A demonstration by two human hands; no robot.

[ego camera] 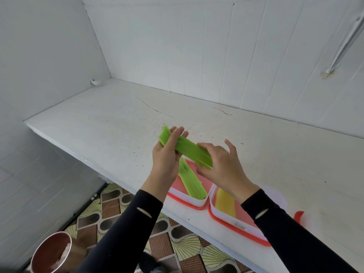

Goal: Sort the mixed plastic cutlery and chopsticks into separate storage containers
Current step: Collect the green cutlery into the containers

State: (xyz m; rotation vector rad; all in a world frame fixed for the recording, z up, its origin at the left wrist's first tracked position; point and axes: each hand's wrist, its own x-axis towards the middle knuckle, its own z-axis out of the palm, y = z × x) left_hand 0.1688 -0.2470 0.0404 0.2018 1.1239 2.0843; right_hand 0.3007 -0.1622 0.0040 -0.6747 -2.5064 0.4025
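Note:
A stack of green plastic cutlery [189, 151] is held level above the white counter [110, 123]. My left hand [167, 154] grips its far end and my right hand [220, 164] clasps its near end. Directly below, a white container with a red rim [189, 201] holds another stack of green cutlery [192, 182]. To its right stands a second red-rimmed container [236, 229] with a stack of yellow cutlery [225, 202], partly hidden by my right forearm.
A red lid or rim piece [298, 215] shows past my right sleeve. White walls close off the counter at the back and left. Below the counter's front edge lie a patterned tile floor [177, 245] and a round metal bucket [51, 253].

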